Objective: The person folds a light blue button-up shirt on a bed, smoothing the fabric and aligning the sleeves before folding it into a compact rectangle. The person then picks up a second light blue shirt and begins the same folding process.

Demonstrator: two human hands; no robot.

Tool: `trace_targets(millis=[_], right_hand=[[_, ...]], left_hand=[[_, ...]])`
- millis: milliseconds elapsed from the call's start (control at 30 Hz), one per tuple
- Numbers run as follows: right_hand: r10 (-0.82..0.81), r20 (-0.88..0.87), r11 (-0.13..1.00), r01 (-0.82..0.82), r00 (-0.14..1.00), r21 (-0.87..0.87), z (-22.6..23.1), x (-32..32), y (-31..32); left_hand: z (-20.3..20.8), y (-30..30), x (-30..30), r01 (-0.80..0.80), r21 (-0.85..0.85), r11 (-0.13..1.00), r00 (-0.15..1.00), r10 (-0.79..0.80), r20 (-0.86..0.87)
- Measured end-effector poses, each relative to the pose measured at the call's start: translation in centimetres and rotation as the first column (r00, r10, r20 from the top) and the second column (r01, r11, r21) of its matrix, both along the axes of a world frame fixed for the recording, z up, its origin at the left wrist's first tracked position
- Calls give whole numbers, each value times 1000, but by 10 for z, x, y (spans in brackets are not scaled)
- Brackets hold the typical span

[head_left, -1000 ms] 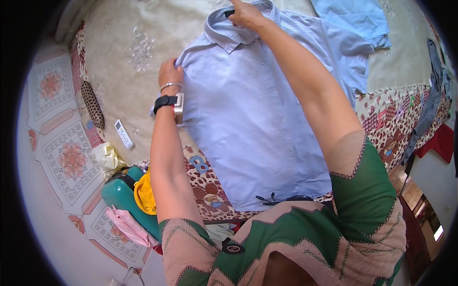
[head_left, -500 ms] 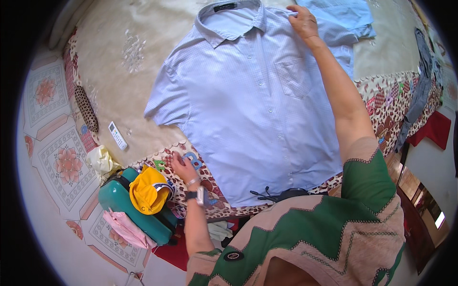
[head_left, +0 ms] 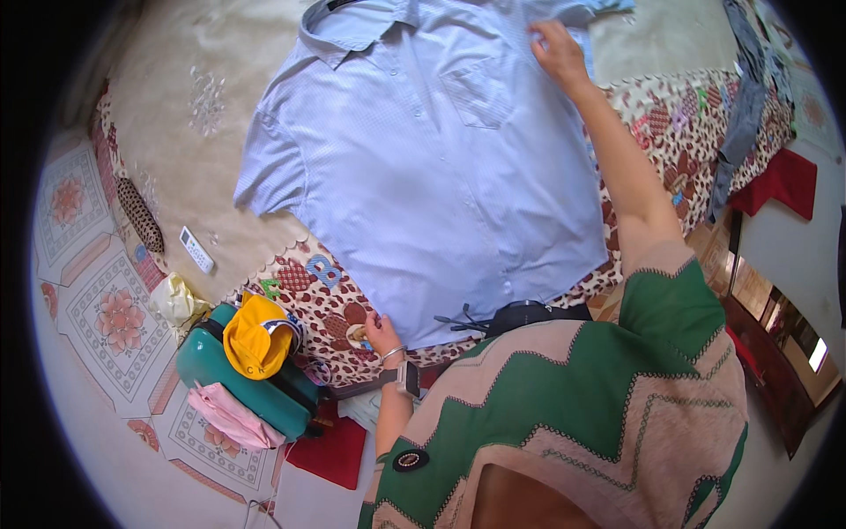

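Now spread flat and front-up on the patterned bed cover point(head_left: 656, 132), the pale blue shirt point(head_left: 432, 167) looks smoothed out: within the past second the left hand point(head_left: 381, 335) dropped from the sleeve to the lower hem, fingers curled at its corner, while the right hand point(head_left: 557, 51), arm extended, pinches the far shoulder. A teal suitcase point(head_left: 256, 392) stands beside the bed.
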State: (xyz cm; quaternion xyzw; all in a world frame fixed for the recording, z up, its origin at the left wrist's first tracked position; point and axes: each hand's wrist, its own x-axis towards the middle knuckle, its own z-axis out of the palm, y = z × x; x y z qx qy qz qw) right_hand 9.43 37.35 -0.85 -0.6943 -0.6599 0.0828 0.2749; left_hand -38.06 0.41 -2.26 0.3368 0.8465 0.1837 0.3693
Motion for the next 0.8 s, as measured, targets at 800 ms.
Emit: trace_targets(millis=[800], right_hand=[[-408,-185,782,237,894,-577,-22,59,-230]], left_hand=[[-9,-69,-5,110,-96,989,931,-136,-340]])
